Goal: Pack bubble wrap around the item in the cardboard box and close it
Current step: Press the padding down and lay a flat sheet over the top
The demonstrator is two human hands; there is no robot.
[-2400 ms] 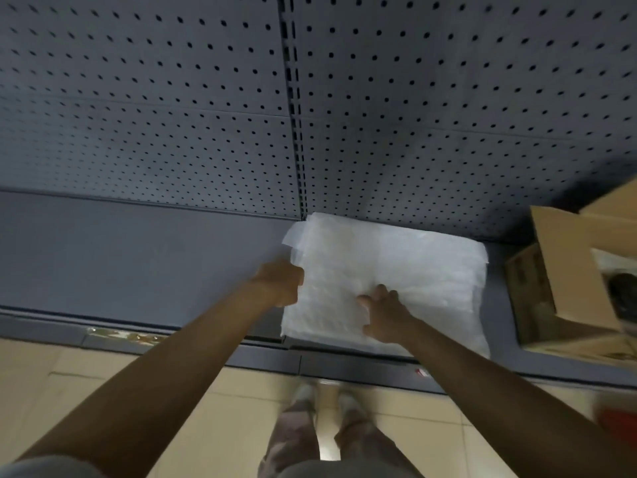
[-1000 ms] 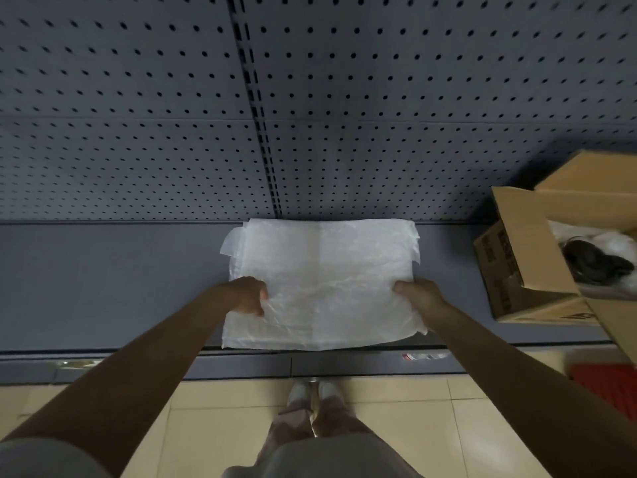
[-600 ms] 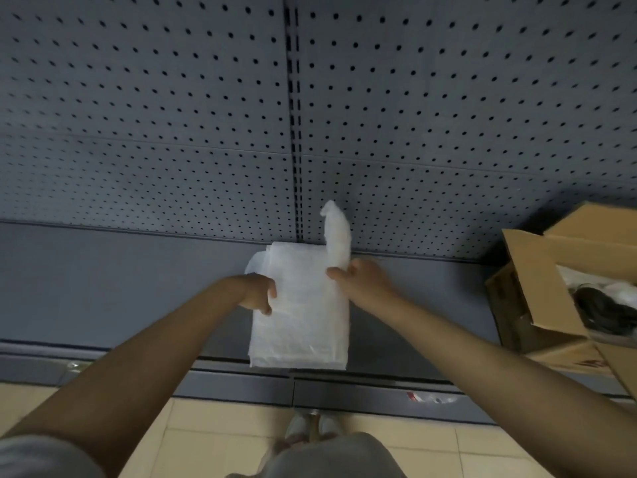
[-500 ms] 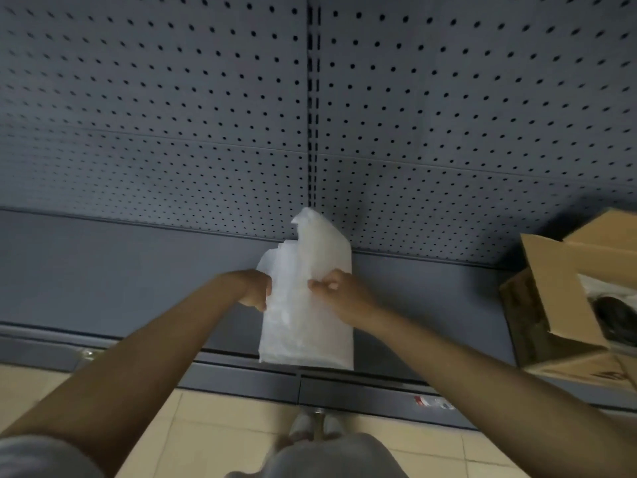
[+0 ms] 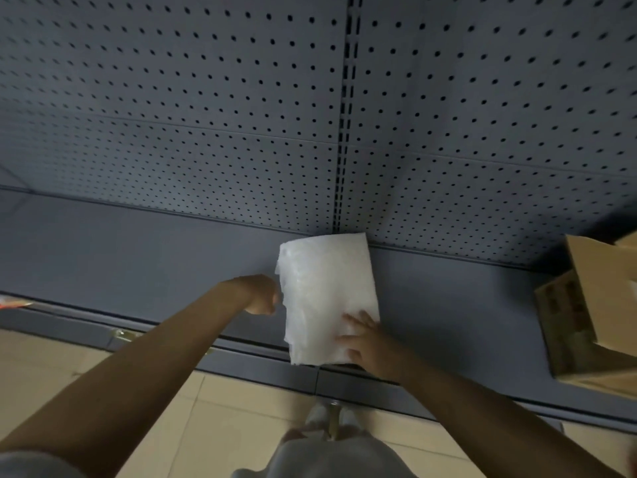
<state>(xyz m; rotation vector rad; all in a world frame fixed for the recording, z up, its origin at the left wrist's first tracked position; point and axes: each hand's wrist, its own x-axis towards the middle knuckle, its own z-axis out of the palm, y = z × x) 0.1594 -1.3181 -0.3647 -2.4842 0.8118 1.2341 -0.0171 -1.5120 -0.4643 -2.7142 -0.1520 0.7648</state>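
Folded in half since a second ago, the wrap (image 5: 325, 294) lies on the shelf (image 5: 138, 257) under the flat right hand (image 5: 367, 343), left hand (image 5: 262, 294) curled empty beside it, ready for the box (image 5: 593, 315).

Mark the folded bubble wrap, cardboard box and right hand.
folded bubble wrap (image 5: 325, 291): head view, middle of top face.
cardboard box (image 5: 565, 322): head view, printed side wall.
right hand (image 5: 368, 343): head view, back of hand.

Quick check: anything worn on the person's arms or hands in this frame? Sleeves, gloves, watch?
Both forearms are bare; no gloves, watch or rings show on the left hand or the right hand. A pale grey short sleeve edge shows at the left upper arm, bottom-left corner. The right arm's sleeve is out of frame. Motion blur hides fine detail on the fingers.
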